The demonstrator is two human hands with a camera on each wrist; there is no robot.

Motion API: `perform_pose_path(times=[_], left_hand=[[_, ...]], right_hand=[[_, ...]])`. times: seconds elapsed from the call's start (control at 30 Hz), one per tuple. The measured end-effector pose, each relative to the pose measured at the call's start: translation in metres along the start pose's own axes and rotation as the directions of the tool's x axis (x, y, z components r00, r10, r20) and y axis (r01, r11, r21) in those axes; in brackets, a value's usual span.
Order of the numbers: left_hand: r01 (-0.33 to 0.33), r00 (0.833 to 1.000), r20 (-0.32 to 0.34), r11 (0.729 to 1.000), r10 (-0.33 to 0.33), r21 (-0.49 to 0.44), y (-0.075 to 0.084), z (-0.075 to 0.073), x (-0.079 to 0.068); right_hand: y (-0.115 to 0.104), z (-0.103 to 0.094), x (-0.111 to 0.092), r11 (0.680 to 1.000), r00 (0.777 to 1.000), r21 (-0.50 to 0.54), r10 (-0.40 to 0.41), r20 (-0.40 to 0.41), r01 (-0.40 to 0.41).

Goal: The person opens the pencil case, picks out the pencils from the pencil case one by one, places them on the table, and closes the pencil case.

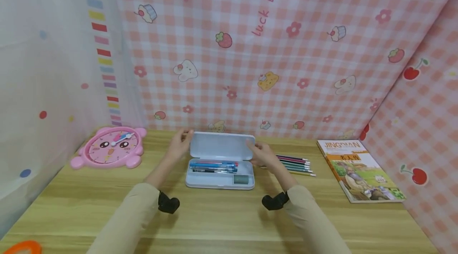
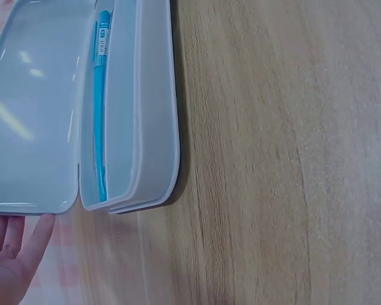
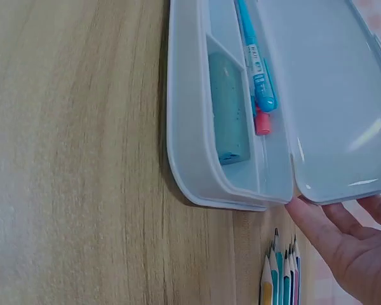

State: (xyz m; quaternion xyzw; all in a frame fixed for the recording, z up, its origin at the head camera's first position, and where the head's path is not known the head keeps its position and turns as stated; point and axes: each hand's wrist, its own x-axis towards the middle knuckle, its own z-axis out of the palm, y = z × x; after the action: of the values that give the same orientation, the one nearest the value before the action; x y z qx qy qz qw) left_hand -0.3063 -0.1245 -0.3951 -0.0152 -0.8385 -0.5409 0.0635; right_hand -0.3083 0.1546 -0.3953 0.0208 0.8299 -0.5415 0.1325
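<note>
A pale blue pencil case [image 1: 220,185] lies on the table with its lid [image 1: 222,146] raised. Several pens [image 1: 214,166], blue, black and red-tipped, fill its long compartment, and a green eraser-like block [image 3: 228,108] sits in the small one. At the lid's left edge my left hand [image 1: 180,144] touches it with extended fingers; their tips pass behind the lid in the left wrist view. My right hand [image 1: 264,154] is at the lid's right edge, its thumb by the hinge corner and its other fingertips hidden behind the lid.
Several pencils [image 1: 295,164] lie right of the case, close to my right hand. A magazine [image 1: 361,170] is farther right. On the left sits a pink toy clock [image 1: 111,147]; an orange ring-shaped object [image 1: 25,247] shows at the front left. Patterned cloth [image 1: 229,55] borders the table.
</note>
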Motion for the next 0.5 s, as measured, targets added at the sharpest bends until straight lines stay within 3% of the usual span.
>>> perform_pose_path(times=[0.2,0.43,0.5], left_hand=[[0.119,0.992,0.058,0.985,-0.113,-0.123,0.002,-0.003,-0.003],[0.201,0.974,0.152,0.949,-0.167,-0.243,-0.002,-0.007,-0.007],[0.208,0.967,0.196,0.949,-0.163,-0.237,-0.005,-0.01,-0.008]], right_hand=[[-0.001,-0.004,-0.001,0.983,0.997,0.178,0.038,0.063,-0.049],[0.003,-0.012,-0.006,0.975,0.987,0.208,0.039,0.155,-0.072],[0.006,-0.017,-0.008,0.978,0.979,0.198,0.024,0.201,-0.065]])
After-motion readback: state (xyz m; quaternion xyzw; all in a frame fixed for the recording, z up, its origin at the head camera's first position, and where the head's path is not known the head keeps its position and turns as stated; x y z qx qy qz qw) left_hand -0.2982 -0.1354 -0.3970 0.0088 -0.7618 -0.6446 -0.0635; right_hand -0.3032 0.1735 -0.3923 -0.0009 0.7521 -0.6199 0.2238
